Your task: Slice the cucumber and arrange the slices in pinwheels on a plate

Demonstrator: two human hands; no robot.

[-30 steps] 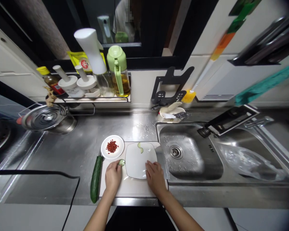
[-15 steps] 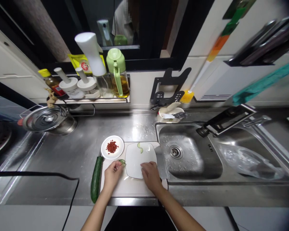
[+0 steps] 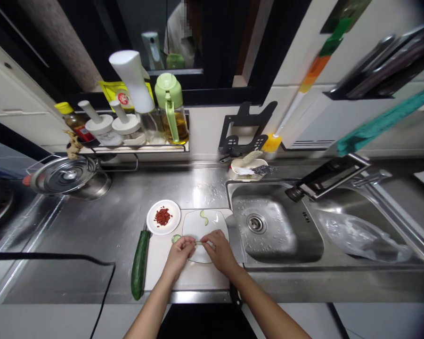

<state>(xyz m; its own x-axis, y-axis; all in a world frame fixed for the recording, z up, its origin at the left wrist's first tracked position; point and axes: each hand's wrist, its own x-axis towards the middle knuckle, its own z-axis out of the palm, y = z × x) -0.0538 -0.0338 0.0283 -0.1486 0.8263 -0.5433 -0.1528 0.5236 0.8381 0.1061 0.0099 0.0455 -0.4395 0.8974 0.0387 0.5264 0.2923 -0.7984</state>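
My left hand [image 3: 179, 254] and my right hand [image 3: 219, 253] meet over the near part of a white square plate [image 3: 217, 230]. Between their pinched fingertips is a thin cucumber slice [image 3: 198, 243], held at both ends and seen nearly edge-on. Two pale green cucumber pieces [image 3: 204, 218] lie on the far side of the plate, curved into an S shape. Just left of the plate, beside my left fingers, more sliced cucumber [image 3: 175, 238] rests on the white cutting board [image 3: 158, 278]. A long uncut cucumber [image 3: 140, 266] lies along the board's left edge.
A small white dish [image 3: 151, 226] with chopped red bits sits behind the board. At right is a steel sink [image 3: 277, 235] with a plastic bag [image 3: 363, 240] beyond it. Bottles and an oil jug [image 3: 170, 110] fill the rack; a lidded pot [image 3: 70, 176] stands left.
My left hand has moved right, bringing a cucumber slice from the plate's left edge to over the plate. My right fingers have closed on its other end.
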